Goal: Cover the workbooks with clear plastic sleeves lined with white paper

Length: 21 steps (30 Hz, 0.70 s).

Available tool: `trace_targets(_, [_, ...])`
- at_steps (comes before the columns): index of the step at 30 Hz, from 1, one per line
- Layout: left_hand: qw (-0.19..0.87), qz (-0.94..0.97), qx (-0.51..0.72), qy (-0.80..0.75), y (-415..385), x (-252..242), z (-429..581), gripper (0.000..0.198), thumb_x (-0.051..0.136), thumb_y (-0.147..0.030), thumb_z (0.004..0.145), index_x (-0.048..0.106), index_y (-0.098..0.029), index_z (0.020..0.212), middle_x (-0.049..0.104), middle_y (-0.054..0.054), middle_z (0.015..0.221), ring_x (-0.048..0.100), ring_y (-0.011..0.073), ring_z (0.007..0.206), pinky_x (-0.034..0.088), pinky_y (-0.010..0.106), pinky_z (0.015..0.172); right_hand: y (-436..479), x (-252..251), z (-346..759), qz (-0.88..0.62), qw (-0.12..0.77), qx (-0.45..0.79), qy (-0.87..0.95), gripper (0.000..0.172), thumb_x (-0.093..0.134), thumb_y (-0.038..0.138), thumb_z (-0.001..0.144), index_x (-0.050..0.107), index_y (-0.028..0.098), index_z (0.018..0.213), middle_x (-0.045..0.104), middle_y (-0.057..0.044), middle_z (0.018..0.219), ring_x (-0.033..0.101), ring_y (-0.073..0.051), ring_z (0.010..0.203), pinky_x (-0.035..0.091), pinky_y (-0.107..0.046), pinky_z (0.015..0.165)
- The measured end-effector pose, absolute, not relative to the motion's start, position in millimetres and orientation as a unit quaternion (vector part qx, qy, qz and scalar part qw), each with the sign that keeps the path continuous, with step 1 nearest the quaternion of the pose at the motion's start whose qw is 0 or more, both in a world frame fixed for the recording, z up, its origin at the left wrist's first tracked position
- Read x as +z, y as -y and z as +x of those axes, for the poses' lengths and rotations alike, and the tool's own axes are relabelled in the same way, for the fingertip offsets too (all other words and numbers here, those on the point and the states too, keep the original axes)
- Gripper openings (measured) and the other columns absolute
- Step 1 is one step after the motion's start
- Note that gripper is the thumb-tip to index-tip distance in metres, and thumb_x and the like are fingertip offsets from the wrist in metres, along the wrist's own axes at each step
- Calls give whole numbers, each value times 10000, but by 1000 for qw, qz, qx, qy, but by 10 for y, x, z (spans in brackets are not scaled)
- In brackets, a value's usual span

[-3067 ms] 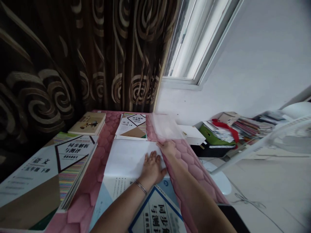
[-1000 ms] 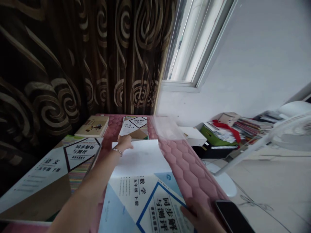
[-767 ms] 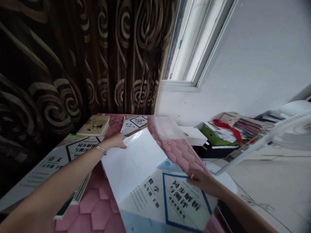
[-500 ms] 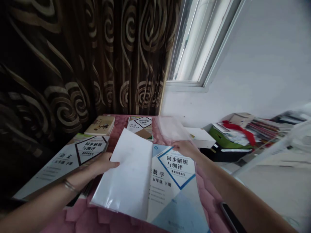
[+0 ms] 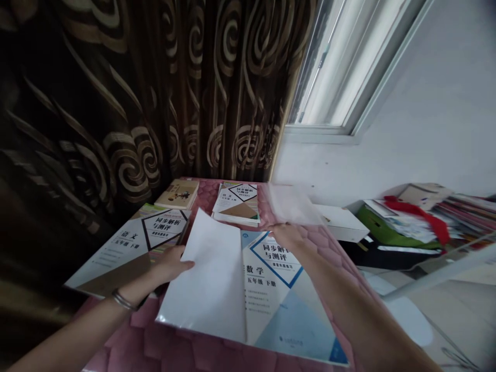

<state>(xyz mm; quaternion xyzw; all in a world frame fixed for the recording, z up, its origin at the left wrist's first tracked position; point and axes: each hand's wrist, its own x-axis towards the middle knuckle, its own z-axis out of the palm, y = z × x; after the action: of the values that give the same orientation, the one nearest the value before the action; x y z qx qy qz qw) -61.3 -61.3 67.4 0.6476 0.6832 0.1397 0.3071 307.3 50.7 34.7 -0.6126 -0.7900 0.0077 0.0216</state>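
A blue and white workbook lies on the pink padded surface, printed cover up. To its left, joined along the spine side, a white sheet with a shiny plastic edge is raised at its upper corner. My left hand pinches the sheet's left edge, thumb on top and the other fingers underneath. At the workbook's top edge, my right hand has its fingers curled on the cover, partly covering the title. Just beyond it lies a clear plastic book cover.
Left of the sheet is a grey-brown workbook stack. Behind are a tan book and another workbook. On the right, a white box and piled papers stand near the wall. A dark curtain hangs behind.
The view has turned a little left, so the room appears shifted right. My right hand has slid slightly left along the workbook's top edge. My left hand keeps its hold on the sheet.
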Motion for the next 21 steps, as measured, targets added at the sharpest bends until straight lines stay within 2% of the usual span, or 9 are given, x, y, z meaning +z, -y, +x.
trace_targets(3, [297,650,147,-684,600,671,-611,329,637,-320,653,710,-137,916,748,102,976,678,286,914,480,315,745,-361,314,2949,-601,61,-11,797,360,500,147,903,659,181,1224,648,-171,1225,577,-291,1170,380,-407,1027])
trace_targets(5, [301,645,162,-683,592,664,-616,311,647,-318,642,710,-145,892,752,91,954,681,278,897,482,308,732,-182,208,2743,-593,112,-3,797,448,437,228,945,515,168,1382,540,-158,1378,495,-254,1272,364,-367,1065])
trace_targets(7, [315,632,180,-685,590,662,-619,311,669,-335,621,707,-146,865,755,84,909,685,279,863,485,304,701,52,34,2457,-570,250,94,777,530,449,352,944,441,143,1431,500,-162,1417,470,-248,1302,357,-381,1096])
trace_targets(9, [358,605,210,-680,602,677,-608,345,694,-376,604,702,-140,856,756,82,866,688,280,815,488,303,657,300,-157,2147,-528,318,183,766,598,433,430,942,357,178,1479,404,-132,1499,362,-250,1386,308,-438,1139])
trace_targets(11, [430,561,254,-660,630,718,-573,406,706,-443,612,695,-132,873,754,82,838,687,268,766,491,299,619,509,-298,1873,-513,338,256,747,621,382,500,952,295,232,1506,252,-78,1578,187,-252,1459,239,-480,1170])
trace_targets(14, [535,481,316,-618,691,836,-479,459,715,-519,640,688,-133,887,755,83,804,687,240,710,499,289,595,673,-357,1606,-516,338,312,723,645,314,557,961,255,235,1517,130,-54,1605,34,-258,1475,116,-528,1190])
trace_targets(17, [588,424,370,-581,749,998,-349,412,762,-462,632,689,-137,875,757,88,802,693,226,711,516,284,620,689,-315,1492,-515,355,329,707,690,276,583,962,240,179,1520,72,-75,1605,-25,-250,1472,55,-516,1196])
trace_targets(21, [642,382,406,-526,771,1127,-137,384,783,-366,620,688,-128,906,756,87,809,699,227,701,529,296,647,659,-311,1448,-500,402,363,676,688,247,582,967,224,181,1525,88,-63,1607,0,-220,1477,63,-486,1205])
